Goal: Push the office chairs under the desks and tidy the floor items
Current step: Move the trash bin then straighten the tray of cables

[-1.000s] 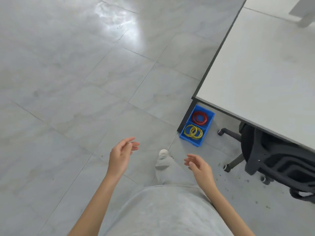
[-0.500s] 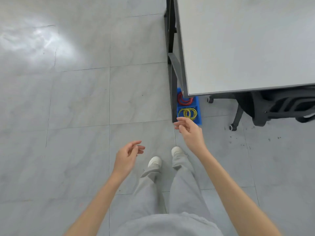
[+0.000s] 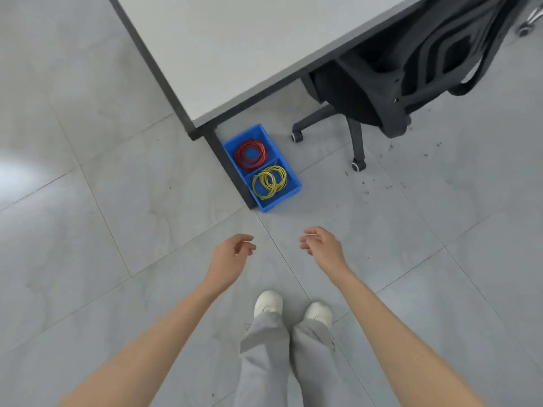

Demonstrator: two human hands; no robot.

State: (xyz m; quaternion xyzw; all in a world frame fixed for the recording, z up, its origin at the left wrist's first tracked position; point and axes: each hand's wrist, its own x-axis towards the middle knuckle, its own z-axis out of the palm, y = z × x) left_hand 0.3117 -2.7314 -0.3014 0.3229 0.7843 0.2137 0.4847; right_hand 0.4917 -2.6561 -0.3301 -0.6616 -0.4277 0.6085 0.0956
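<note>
Both hands empty, fingers loosely apart: left hand and right hand hover over the floor, short of the blue bin. Bin sits on the floor, touching the desk leg, partly under the tabletop corner. It has two compartments: red bands in the far one, yellow bands in the near one.

Risks, as I judge them: bin is wedged against the leg, so a one-sided grab could tip it and spill bands; bending in, the head could meet the tabletop edge. Chair is only partly under the tabletop, castors near the bin, so a push could roll one into it.

Floor: glossy grey tile, glare at left, dark crumbs right of the bin. No other furniture visible.
</note>
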